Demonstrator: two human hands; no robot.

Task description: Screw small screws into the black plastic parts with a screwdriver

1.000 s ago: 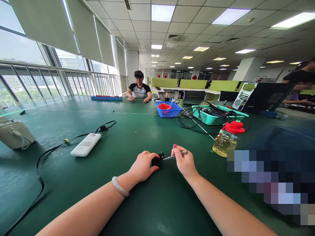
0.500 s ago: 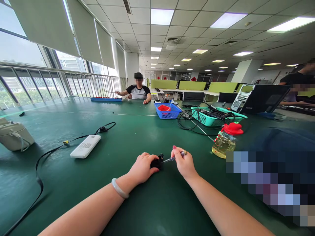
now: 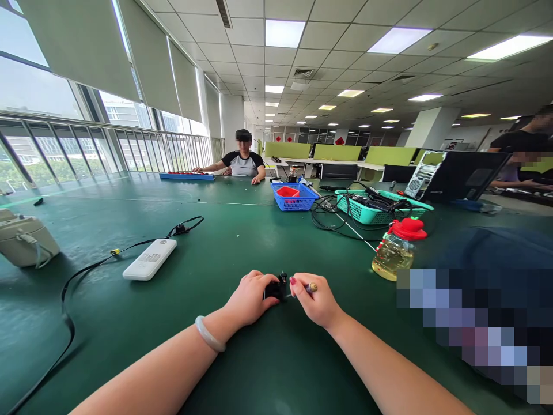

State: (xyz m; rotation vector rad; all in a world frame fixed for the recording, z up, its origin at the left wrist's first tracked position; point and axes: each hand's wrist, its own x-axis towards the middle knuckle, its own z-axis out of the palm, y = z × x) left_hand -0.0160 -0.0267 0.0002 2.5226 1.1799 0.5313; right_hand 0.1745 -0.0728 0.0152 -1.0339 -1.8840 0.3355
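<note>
In the head view my left hand [image 3: 252, 297] is closed around a small black part [image 3: 275, 290] on the green table, thumb near and fingers on the far side. A little black piece stands up from its top; my fingers cover much of the rest. My right hand [image 3: 317, 300] pinches a slim screwdriver [image 3: 311, 287] with a metallic handle end. Its thin tip points left and meets the right side of the black part, low down. Whether the tip sits in a screw is too small to tell.
A white power bank [image 3: 150, 259] and black cable [image 3: 69, 282] lie left. Right stands a red-lidded bottle [image 3: 394, 253]. Beyond are a blue basket [image 3: 294, 202], a green basket [image 3: 367, 214] with cables and a monitor [image 3: 469, 176]. Another person [image 3: 244, 161] sits across the table.
My right hand has moved left and slightly down, bringing the screwdriver lower on the black part. My left hand has stayed almost still. The person opposite has stretched an arm toward the blue tray.
</note>
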